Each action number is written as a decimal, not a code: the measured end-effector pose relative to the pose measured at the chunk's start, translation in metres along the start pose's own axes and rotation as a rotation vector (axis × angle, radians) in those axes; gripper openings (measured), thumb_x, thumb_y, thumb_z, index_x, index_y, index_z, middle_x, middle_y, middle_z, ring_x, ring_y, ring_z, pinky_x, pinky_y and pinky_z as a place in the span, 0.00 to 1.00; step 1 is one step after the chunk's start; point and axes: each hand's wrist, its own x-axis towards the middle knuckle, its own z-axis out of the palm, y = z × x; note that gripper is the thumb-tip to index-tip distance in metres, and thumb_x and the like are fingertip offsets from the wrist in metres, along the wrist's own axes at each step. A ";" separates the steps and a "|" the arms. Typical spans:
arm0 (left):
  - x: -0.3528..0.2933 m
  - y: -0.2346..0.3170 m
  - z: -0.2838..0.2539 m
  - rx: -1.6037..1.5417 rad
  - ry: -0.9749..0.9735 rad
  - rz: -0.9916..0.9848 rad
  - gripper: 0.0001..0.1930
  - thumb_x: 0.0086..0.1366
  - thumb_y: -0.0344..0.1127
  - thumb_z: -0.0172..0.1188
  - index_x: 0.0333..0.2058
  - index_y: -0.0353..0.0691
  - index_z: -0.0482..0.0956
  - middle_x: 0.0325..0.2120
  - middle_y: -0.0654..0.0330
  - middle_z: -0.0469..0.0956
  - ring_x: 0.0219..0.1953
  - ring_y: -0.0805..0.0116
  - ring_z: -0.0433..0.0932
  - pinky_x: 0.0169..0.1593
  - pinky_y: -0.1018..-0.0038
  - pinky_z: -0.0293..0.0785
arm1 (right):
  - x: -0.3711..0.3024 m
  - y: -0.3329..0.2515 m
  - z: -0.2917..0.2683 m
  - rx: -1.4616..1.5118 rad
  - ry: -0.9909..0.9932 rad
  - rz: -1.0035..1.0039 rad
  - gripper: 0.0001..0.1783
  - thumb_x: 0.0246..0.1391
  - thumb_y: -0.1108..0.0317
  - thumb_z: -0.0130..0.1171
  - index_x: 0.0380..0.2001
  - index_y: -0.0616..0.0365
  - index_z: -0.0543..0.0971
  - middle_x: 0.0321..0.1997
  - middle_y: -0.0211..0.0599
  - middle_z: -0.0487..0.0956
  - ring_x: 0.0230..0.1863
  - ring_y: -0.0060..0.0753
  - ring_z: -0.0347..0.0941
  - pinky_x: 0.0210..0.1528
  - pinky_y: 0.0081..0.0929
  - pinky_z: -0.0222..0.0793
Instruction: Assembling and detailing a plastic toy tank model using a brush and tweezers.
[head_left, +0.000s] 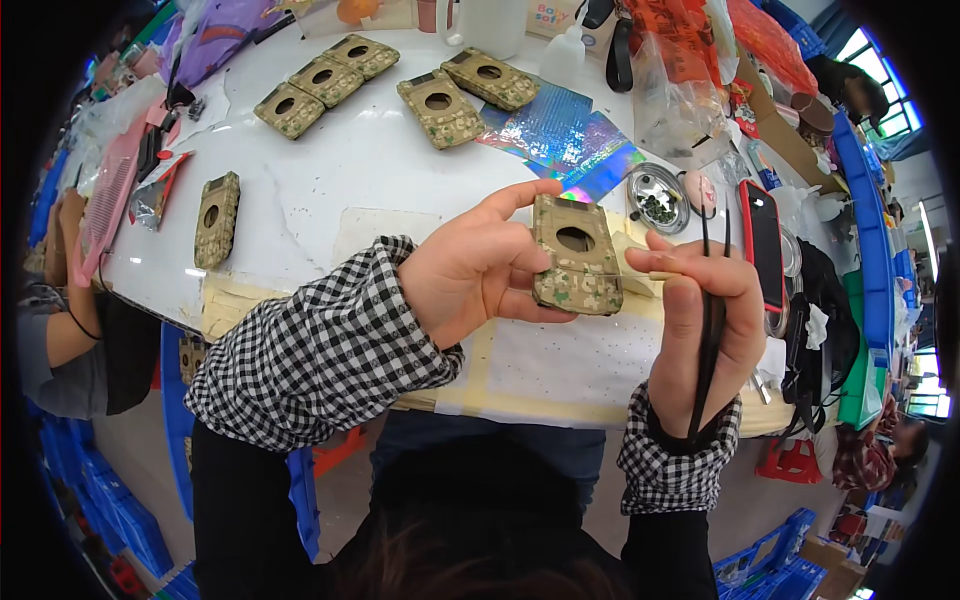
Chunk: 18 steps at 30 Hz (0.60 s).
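Observation:
My left hand (470, 262) grips a camouflage-patterned toy tank hull (580, 287) by its left side, with the round hole in its top facing up. My right hand (735, 305) is just right of the hull. Black tweezers (712, 335) lie in its grasp, points upward and away from me. Between thumb and fingertips it also pinches a thin pale stick (652, 275), whose tip points at the hull. Whether the stick touches the hull, I cannot tell. A single similar hull (218, 235) lies at the left; several more hulls (440, 118) lie farther back.
Shiny holographic sheets (560, 130) lie beyond my hands. To the right are a round dish of small dark parts (657, 198) and a red-edged phone (762, 245). A white squeeze bottle (565, 58) stands at the back. Another person's arm (70, 290) is at far left.

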 end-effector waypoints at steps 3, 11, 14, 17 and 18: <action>0.000 0.000 -0.001 -0.039 -0.003 0.005 0.37 0.57 0.28 0.47 0.63 0.39 0.41 0.54 0.47 0.62 0.50 0.55 0.72 0.51 0.58 0.74 | -0.002 0.004 0.005 0.052 -0.017 0.042 0.04 0.56 0.77 0.53 0.36 0.63 0.71 0.34 0.40 0.78 0.35 0.27 0.68 0.50 0.31 0.67; 0.000 0.000 0.001 -0.002 -0.005 0.002 0.36 0.58 0.30 0.48 0.63 0.40 0.42 0.55 0.47 0.62 0.52 0.54 0.72 0.51 0.59 0.74 | -0.003 0.006 0.007 0.023 -0.029 0.029 0.04 0.56 0.78 0.52 0.36 0.65 0.71 0.33 0.37 0.79 0.32 0.24 0.65 0.38 0.21 0.63; 0.001 0.000 0.000 -0.070 -0.013 0.003 0.38 0.56 0.26 0.48 0.63 0.37 0.39 0.53 0.47 0.62 0.48 0.54 0.73 0.49 0.58 0.75 | -0.003 0.006 0.007 0.018 -0.029 0.026 0.05 0.56 0.78 0.53 0.36 0.65 0.71 0.33 0.37 0.78 0.32 0.24 0.65 0.38 0.20 0.63; 0.001 -0.001 -0.001 -0.071 -0.014 0.003 0.38 0.56 0.26 0.48 0.63 0.37 0.39 0.53 0.47 0.62 0.48 0.55 0.73 0.49 0.58 0.76 | -0.004 0.007 0.006 0.011 -0.033 0.029 0.05 0.55 0.78 0.54 0.35 0.64 0.71 0.33 0.37 0.78 0.32 0.24 0.65 0.38 0.20 0.63; 0.001 -0.001 -0.001 -0.069 -0.014 0.004 0.38 0.56 0.26 0.48 0.63 0.37 0.40 0.52 0.47 0.62 0.48 0.55 0.73 0.49 0.59 0.76 | -0.004 0.007 0.007 0.013 -0.029 0.030 0.05 0.55 0.78 0.54 0.35 0.64 0.71 0.33 0.37 0.78 0.32 0.24 0.65 0.38 0.20 0.63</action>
